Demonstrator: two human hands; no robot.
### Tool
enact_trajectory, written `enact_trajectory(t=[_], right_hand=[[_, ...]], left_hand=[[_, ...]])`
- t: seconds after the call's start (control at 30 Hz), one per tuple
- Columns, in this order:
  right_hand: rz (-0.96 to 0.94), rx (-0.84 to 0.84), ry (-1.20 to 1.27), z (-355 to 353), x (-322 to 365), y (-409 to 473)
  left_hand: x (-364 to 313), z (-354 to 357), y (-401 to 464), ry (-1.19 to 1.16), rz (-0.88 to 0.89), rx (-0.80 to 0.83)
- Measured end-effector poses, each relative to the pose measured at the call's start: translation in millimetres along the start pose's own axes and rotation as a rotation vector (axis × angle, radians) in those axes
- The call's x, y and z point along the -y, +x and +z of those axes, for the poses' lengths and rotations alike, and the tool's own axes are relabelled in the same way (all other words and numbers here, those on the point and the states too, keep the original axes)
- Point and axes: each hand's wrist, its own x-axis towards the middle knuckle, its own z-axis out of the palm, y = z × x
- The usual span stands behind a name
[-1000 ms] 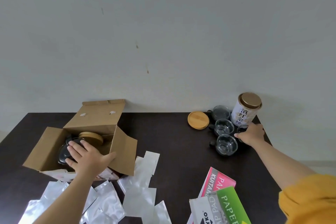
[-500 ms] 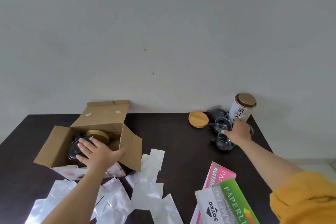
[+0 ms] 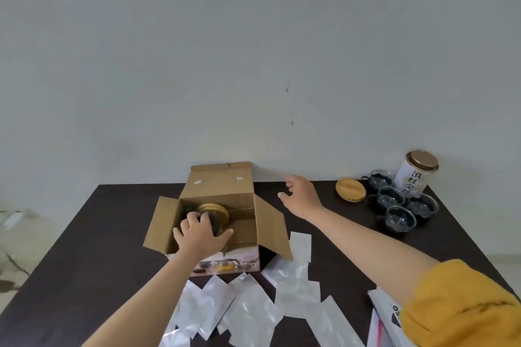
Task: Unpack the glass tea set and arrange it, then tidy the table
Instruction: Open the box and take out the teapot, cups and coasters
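L hand (image 3: 201, 236) fingers grasping teapot (image 3: 211, 218) in box (image 3: 220, 194) (R hand (image 3: 301, 197) fingers released, midair).

Plain room, dark table (image 3: 118, 234), bare wall (image 3: 253, 65)

Left hand (image 3: 201, 236) grips teapot (image 3: 210, 218) in box (image 3: 225, 205) (flaps open).

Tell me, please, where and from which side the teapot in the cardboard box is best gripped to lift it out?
Probably from straight above, gripping its dark body below the round wooden lid. The cardboard box opens upward and its walls block the sides. The left hand already grips the teapot from above; the open right hand could take the far side. Its handle is hidden.
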Motion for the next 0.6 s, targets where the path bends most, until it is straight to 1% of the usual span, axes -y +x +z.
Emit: enact_trajectory(t=[0.13, 0.2, 0.27, 0.33, 0.43, 0.47, 0.6], right_hand=[[-0.002, 0.09, 0.092, 54, 52, 1], [0.041, 0.135, 0.12, 76, 70, 3], [0.14, 0.188, 0.15, 98, 79, 8], [0.264, 0.189, 0.224, 118, 82, 13], [0.497, 0.221, 0.374, 138, 85, 21], [0.547, 0.248, 0.405, 142, 87, 23], [0.641, 0.305, 0.516, 158, 89, 34]], left_hand=[[32, 3, 4, 0.077, 0.046, -0.051], [47, 1, 9, 0.128, 0.043, -0.055], [62, 1, 15, 0.156, 0.054, -0.045], [72, 4, 21, 0.149, 0.081, -0.03], [77, 12, 24, 0.086, 0.123, -0.057], [78, 14, 24, 0.055, 0.13, -0.072], [81, 21, 26, -0.014, 0.156, -0.123]])
